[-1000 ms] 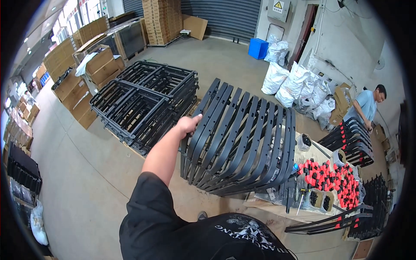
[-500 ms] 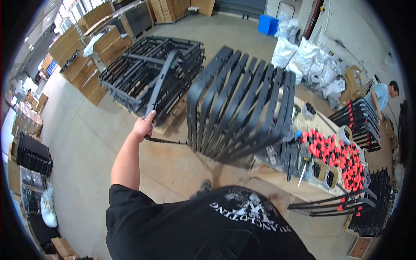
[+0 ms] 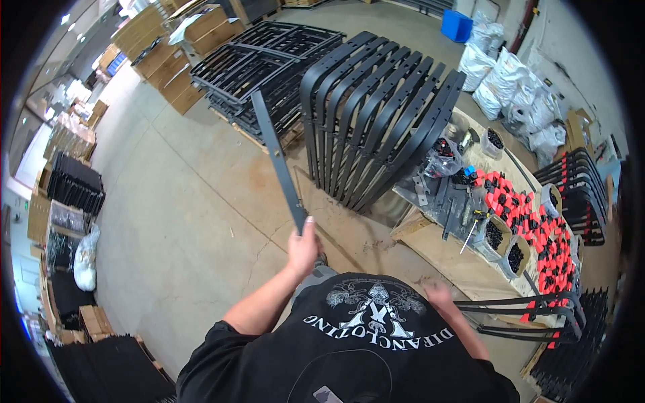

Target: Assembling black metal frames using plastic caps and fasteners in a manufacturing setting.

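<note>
My left hand (image 3: 306,250) is closed around the lower end of a black metal bar (image 3: 276,154), in front of my body. The bar has small holes and slants up and away to the left; any bent part of it is hidden from this angle. Beyond it stands a row of black bent metal frames (image 3: 376,101), leaning close together. My right hand (image 3: 440,293) is beside my right side, next to some curved black metal bars (image 3: 517,310). Motion smears its fingers, and I cannot make out whether it holds anything.
On the right, a workbench (image 3: 430,245) bears red and black plastic parts (image 3: 514,205), bins of small black pieces (image 3: 494,235) and a screwdriver (image 3: 472,228). Behind are a pallet stack of black frames (image 3: 269,60), white sacks (image 3: 500,84) and a blue box (image 3: 457,25). Cartons (image 3: 161,67) stand far left.
My left hand has come right and closer to my body, swinging the bar away from the pallet stack. My right hand has come into view. The view has turned, and the co-worker is mostly hidden.
</note>
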### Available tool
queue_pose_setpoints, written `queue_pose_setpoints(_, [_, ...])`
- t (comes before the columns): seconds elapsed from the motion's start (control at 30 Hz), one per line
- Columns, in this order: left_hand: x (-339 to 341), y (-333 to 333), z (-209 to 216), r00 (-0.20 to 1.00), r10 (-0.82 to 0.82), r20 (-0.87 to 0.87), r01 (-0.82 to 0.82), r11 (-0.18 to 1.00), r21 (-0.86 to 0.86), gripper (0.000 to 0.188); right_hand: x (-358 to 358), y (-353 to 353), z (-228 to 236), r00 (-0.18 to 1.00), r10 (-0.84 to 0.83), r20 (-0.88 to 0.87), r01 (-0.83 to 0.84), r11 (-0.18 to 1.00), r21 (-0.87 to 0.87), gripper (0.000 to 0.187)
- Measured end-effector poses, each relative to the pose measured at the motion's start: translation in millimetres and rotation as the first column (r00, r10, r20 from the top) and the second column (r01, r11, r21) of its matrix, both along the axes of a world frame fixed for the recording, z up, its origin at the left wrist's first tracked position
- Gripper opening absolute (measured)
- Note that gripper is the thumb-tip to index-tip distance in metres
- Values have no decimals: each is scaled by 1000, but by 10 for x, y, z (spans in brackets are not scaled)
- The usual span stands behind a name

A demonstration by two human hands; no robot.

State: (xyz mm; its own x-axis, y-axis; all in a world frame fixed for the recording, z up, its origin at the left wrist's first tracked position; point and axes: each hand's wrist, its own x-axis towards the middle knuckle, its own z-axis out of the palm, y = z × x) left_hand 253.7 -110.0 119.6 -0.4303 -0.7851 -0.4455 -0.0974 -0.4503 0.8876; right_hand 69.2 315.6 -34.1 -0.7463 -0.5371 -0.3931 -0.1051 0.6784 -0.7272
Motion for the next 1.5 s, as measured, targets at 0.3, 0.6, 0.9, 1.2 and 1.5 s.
queue_pose_setpoints(0.3, [378, 414, 656, 826, -385, 413, 546, 727, -415, 43, 262, -2685, 1834, 844, 523, -120, -530, 777, -340, 69])
queue_pose_setpoints(0.6, [1189, -969, 988, 964, 182, 196, 173, 138, -975, 16, 149, -2548, 1644, 776, 498, -387, -535, 844, 12, 38])
queue_pose_setpoints(0.9, [1399, -1677, 1108, 939, -185, 291, 344, 448, -825, 25, 141, -2552, 1266, 844, 195, -500, -328, 925, -193, 39])
queue_pose_setpoints(1.2, [655, -1584, 1426, 885, -457, 94, 297, 396, -869, 32, 277, -1554, 2229, 779, 9, -627, -85, 992, -92, 22])
queue_pose_setpoints(1.5, [-741, -251, 692, 828, -557, -63, 348, 599, -721, 37, -169, 34, 3035, 732, -264, -628, 254, 961, -108, 17])
